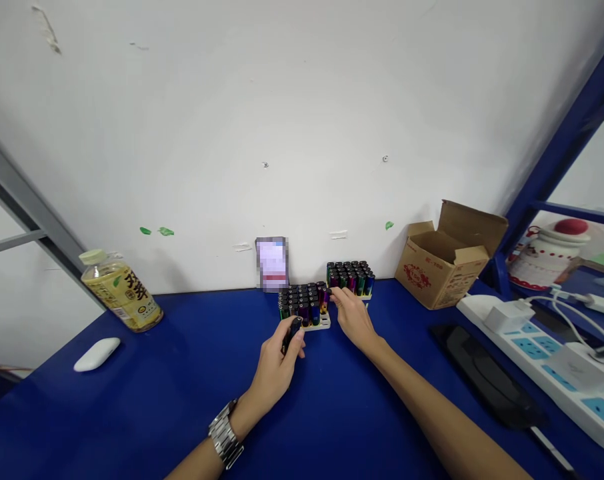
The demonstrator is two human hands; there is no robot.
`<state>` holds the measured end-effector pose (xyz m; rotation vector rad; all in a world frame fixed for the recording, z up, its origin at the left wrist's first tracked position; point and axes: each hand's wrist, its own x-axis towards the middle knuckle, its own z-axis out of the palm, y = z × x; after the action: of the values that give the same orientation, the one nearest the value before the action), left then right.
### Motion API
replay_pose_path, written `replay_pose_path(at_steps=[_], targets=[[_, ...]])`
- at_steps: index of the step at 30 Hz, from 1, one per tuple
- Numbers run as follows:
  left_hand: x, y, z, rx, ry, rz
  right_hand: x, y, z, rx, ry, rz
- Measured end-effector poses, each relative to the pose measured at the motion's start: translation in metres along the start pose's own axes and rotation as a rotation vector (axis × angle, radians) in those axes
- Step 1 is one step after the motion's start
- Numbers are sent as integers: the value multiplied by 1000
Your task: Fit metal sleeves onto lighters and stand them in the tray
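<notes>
My left hand (279, 357) is closed around a dark, slim lighter (295, 325), its top showing above the thumb; whether more lie in the palm is hidden. Just beyond it stands a white slotted tray (325, 322) with rows of shiny coloured lighters (305, 310) that have black tops. My right hand (352, 315) has its fingertips pinched at the right side of this tray, on a purple and orange lighter (324, 301). Behind that hand, against the wall, is a second group of upright lighters (351, 277) in another white tray.
A phone (272, 263) leans on the wall behind the trays. On the left are a drink bottle (122, 291) and a white case (97, 354). To the right are an open cardboard box (429, 267), a black flat device (487, 373) and a power strip (527, 357) with chargers and cables.
</notes>
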<state>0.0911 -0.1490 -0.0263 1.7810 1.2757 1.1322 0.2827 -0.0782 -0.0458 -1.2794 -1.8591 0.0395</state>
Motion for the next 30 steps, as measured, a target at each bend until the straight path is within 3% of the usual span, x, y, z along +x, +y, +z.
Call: replay_pose_path(at_steps=[9, 15, 18, 21, 25, 30], targets=[[0, -3, 0, 4, -18, -1, -3, -11, -5, -15, -123, -12], [1, -1, 1, 6, -20, 2, -4, -17, -4, -155, -242, 2], [0, -1, 1, 22, -26, -1, -5, -16, -5, -103, -181, 33], [0, -2, 1, 31, -38, 0, -8, -13, -5, 7, -25, 40], [1, -2, 1, 29, -47, -3, -9, -8, -2, 92, 162, -119], [0, -2, 0, 36, -57, -24, -8, -9, 1, -9, 125, -296]])
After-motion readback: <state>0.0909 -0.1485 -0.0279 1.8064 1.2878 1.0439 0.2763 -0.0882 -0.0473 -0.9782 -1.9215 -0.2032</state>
